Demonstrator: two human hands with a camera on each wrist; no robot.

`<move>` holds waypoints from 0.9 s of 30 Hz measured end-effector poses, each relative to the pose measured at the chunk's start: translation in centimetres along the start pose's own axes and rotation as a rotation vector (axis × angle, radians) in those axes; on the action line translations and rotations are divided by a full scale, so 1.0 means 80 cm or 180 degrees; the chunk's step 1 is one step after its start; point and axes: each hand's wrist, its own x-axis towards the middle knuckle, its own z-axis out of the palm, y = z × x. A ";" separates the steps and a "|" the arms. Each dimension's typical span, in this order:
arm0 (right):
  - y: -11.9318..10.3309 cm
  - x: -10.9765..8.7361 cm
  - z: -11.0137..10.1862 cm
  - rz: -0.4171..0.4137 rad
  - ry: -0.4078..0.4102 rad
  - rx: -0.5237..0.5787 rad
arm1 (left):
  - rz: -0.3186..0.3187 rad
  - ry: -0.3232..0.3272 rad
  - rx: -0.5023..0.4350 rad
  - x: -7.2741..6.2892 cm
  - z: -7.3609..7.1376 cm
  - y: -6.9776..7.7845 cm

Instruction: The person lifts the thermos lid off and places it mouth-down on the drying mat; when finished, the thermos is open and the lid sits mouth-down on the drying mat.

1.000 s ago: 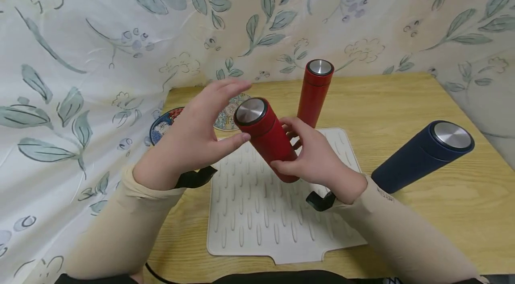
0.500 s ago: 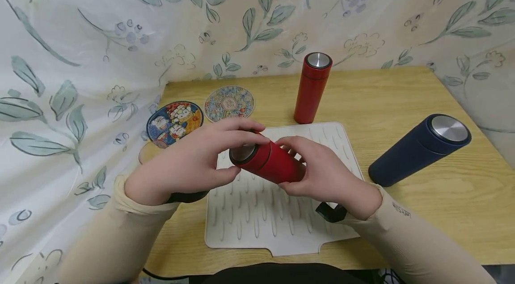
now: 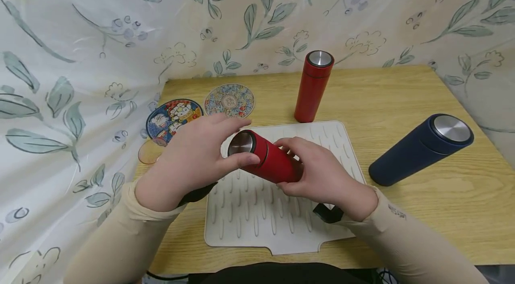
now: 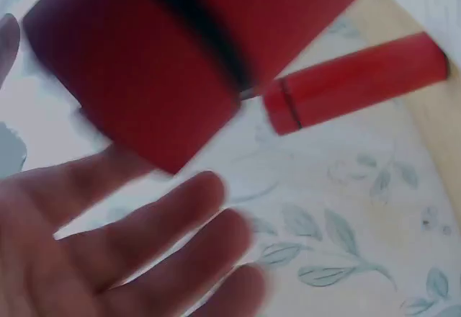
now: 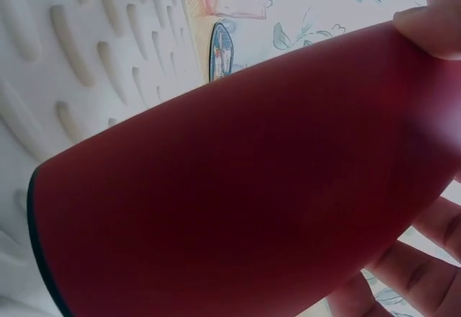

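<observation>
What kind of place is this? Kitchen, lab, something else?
Probably a staged indoor tabletop setup: a wood-grain table, leaf-print sheeting behind it like a backdrop, and a ribbed white mat in front of the person. The wider room isn't shown.

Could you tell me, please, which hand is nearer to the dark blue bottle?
Right: the right hand grips a red bottle, to the left of the dark blue bottle; the left hand is farther left, at that red bottle's lid.

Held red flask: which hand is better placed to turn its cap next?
Left, I'd judge: the left hand is open right at the cap, while the right hand is already gripping the red flask by its body.
</observation>
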 end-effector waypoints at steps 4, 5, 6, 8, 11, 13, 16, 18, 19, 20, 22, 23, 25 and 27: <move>0.003 0.002 0.000 -0.0002 0.0023 -0.0027 | 0.0423 -0.0343 -0.0399 -0.002 -0.011 -0.007; 0.003 0.002 0.000 0.0004 0.0020 -0.0032 | 0.0554 -0.0435 -0.0463 -0.001 -0.013 -0.008; 0.004 0.002 0.000 0.0012 0.0013 -0.0032 | 0.0668 -0.0500 -0.0487 -0.001 -0.015 -0.008; 0.004 0.002 -0.001 0.0027 -0.0010 -0.0026 | 0.0785 -0.0574 -0.0478 0.001 -0.016 -0.009; 0.004 0.002 -0.001 0.0038 -0.0039 -0.0012 | 0.0751 -0.0549 -0.0453 0.003 -0.016 -0.007; 0.003 0.002 -0.001 0.0027 -0.0041 -0.0015 | 0.0618 -0.0494 -0.0472 0.003 -0.016 -0.006; 0.001 0.003 -0.001 0.0020 -0.0045 -0.0030 | 0.0386 -0.0345 -0.0373 0.003 -0.014 -0.004; 0.001 0.003 -0.001 0.0023 -0.0052 -0.0040 | 0.0212 -0.0250 -0.0210 0.004 -0.011 -0.002; 0.000 0.003 -0.002 0.0031 -0.0061 -0.0043 | 0.0132 -0.0208 -0.0115 0.005 -0.009 -0.001; 0.001 0.003 -0.002 0.0042 -0.0066 -0.0045 | 0.0070 -0.0175 -0.0020 0.005 -0.008 0.000; 0.001 0.004 -0.001 0.0052 -0.0060 -0.0052 | 0.0024 -0.0150 0.0054 0.005 -0.006 0.000; 0.002 0.004 -0.001 0.0056 -0.0054 -0.0059 | 0.0061 -0.0154 0.0012 0.005 -0.006 -0.001; 0.003 0.004 0.000 0.0057 -0.0034 -0.0084 | 0.0262 -0.0213 -0.0161 0.002 -0.007 -0.004; 0.005 0.004 0.000 0.0038 -0.0020 -0.0107 | 0.0568 -0.0307 -0.0379 -0.001 -0.008 -0.009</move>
